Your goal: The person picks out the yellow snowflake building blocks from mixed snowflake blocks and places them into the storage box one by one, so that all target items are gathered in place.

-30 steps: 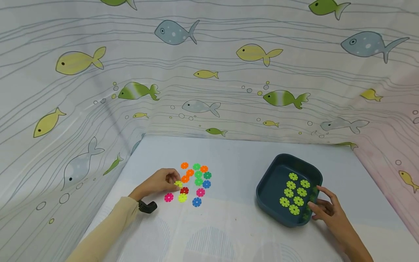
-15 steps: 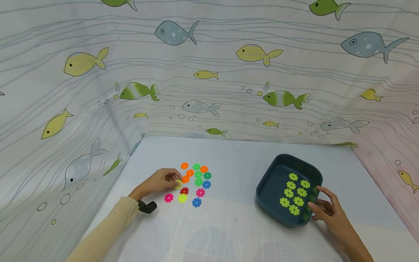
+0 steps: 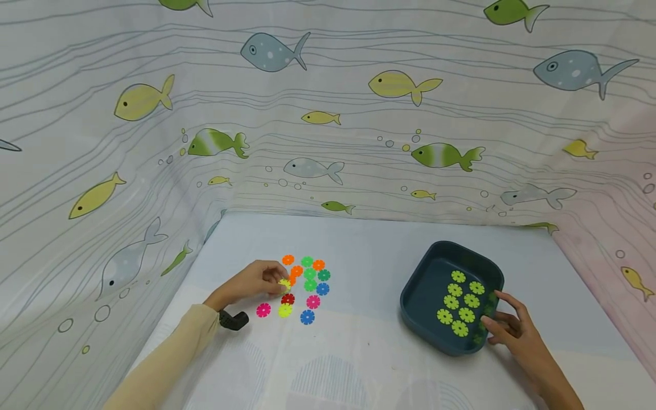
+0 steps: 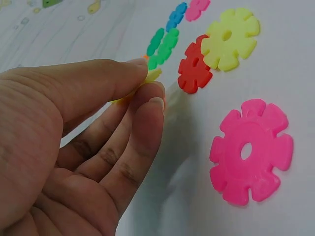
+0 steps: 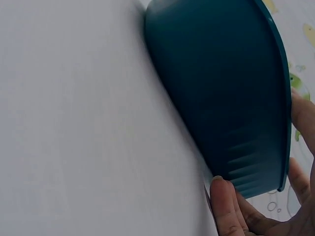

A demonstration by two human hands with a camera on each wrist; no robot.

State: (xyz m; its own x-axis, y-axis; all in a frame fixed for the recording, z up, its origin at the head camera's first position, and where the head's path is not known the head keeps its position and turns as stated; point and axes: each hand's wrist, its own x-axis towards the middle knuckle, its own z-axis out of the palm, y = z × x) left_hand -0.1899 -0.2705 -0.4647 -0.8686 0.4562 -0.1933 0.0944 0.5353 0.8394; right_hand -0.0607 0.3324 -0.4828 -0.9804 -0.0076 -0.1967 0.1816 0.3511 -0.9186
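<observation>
Between thumb and fingertips my left hand (image 3: 253, 280) pinches a yellow notched plastic disc (image 3: 284, 285), a snowflake building piece; in the left wrist view the fingers mostly cover it. Just beyond and below it lie a red disc (image 4: 194, 66) overlapped by another yellow disc (image 4: 231, 39), and a pink disc (image 4: 251, 151). My right hand (image 3: 521, 336) grips the right side of a dark teal plastic basin (image 3: 422, 304). In the right wrist view its fingers (image 5: 224, 201) touch the basin's lower edge, others reach the rim. Several yellow-green discs (image 3: 454, 290) lie in the basin.
Beyond the left hand are orange discs (image 3: 288, 259), green discs (image 3: 310, 274), blue discs (image 3: 307, 317) and another pink disc (image 3: 313, 302) on the white table (image 3: 359, 341). A fish-patterned cloth (image 3: 359, 142) walls the back and sides.
My left hand has picked up the yellow disc beside the red one and moved it slightly right and up. The right hand and the basin hold still.
</observation>
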